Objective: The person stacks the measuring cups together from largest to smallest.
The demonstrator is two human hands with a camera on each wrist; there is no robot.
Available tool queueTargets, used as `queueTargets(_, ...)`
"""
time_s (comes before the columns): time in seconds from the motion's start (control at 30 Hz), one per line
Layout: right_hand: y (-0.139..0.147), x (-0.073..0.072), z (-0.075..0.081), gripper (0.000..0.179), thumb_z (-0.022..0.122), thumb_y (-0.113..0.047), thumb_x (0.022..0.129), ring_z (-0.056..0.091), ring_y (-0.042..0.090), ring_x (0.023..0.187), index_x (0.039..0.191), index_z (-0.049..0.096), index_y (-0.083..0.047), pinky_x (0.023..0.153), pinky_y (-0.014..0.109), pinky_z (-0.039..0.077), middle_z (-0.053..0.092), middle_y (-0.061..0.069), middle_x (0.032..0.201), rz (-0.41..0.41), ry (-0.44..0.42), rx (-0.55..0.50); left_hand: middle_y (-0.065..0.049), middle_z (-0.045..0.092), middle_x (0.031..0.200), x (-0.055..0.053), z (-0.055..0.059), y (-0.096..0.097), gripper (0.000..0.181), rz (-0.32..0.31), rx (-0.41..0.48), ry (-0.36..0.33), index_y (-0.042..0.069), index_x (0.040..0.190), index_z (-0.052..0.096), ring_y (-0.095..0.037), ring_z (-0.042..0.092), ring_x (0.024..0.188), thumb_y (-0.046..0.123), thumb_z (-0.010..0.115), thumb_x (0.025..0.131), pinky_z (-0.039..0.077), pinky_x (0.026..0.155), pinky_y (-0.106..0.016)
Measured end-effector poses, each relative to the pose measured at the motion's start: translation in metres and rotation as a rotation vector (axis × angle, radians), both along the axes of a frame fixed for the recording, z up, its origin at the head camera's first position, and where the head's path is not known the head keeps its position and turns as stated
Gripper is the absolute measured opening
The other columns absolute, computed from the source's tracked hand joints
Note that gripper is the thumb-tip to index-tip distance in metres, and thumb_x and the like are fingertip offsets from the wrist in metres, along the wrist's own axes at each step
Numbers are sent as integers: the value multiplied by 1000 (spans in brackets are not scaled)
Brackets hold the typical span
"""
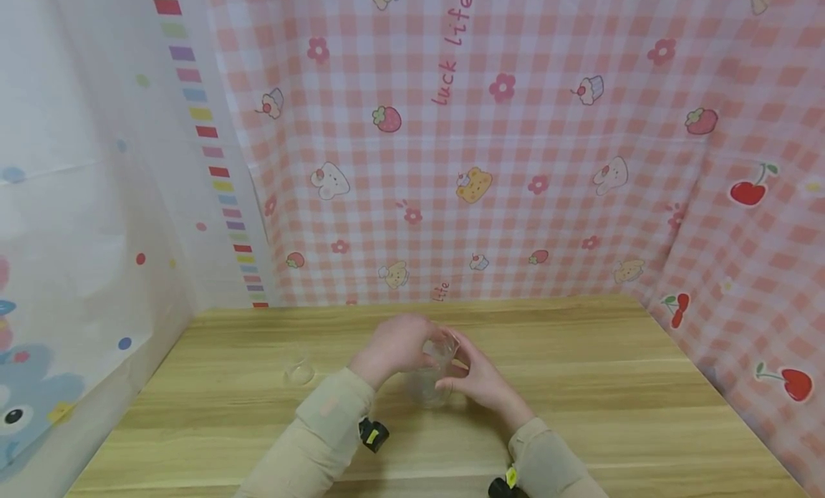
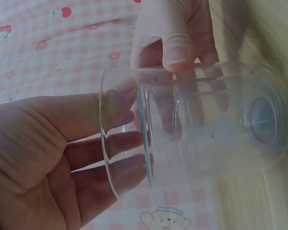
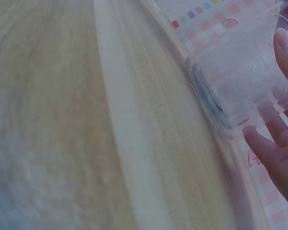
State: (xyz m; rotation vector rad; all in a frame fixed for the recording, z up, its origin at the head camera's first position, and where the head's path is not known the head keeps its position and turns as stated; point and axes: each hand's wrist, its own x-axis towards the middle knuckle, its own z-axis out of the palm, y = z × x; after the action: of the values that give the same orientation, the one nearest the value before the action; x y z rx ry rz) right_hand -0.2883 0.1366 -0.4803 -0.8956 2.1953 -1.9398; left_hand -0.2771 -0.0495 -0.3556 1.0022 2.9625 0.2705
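A clear glass vessel (image 1: 424, 389) stands on the wooden table between my hands. It is a round-based cylinder with a second ring-like edge within its walls; whether that is a separate inner piece, I cannot tell. My left hand (image 1: 401, 344) holds it near the mouth, and its fingers (image 2: 127, 170) show through the glass beside the rim. On the right, my right hand (image 1: 482, 385) grips the side, with the thumb (image 3: 284, 53) on one side and fingers on the other. The glass's transparency blurs where the fingertips touch.
A small clear round piece (image 1: 299, 372), hard to make out, lies on the wooden table (image 1: 580, 383) to the left. Behind the table hangs a pink checked cloth (image 1: 541, 218); a white printed cloth (image 1: 161, 218) hangs at the left side. Both wrists carry small black cameras.
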Motion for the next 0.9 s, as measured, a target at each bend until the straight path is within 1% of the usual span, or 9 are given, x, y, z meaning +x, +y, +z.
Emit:
queueTargets(0.13,-1,-1,-2,88,81,0,78,39,45,135,150,30,2,103,40,46,38,26,149,19,8,-40,6,71,112,1,-3,-1,35,-10,16,13,20,115,74,-15,65,102,25,82,82,55,83,-34)
queueTargets(0.2,-1,-1,-2,88,81,0,78,38,45,135,150,30,2,103,40,46,38,26,149,23,6,-49,6,71,112,2,-4,-1,34,-10,23,22,20,116,74,-15,65,101,25,82,82,55,83,-34)
queueTargets(0.4,-1,-1,-2,89,81,-2,78,37,45,136,150,29,3,104,41,45,36,27,150,33,-9,-59,4,70,113,3,-8,-2,37,-29,44,81,22,119,72,-14,65,100,26,81,84,55,82,-33)
queueTargets(0.47,0,-1,-2,89,81,-4,79,37,46,136,151,29,3,104,42,45,36,27,150,34,-9,-57,3,70,112,3,-9,-2,36,-35,53,105,22,118,72,-15,65,99,27,81,84,55,81,-33)
queueTargets(0.67,0,-1,-2,90,81,-5,80,36,43,138,152,27,1,104,41,45,34,24,152,20,-10,-20,2,70,111,6,-10,-4,36,-46,55,201,18,118,72,-16,65,98,25,80,84,55,82,-33)
queueTargets(0.9,1,0,-2,93,81,-3,79,36,40,139,154,26,-2,105,38,44,33,22,154,13,-20,-11,1,71,111,8,-13,-10,40,-89,102,337,16,120,70,-18,66,99,20,82,82,55,86,-35)
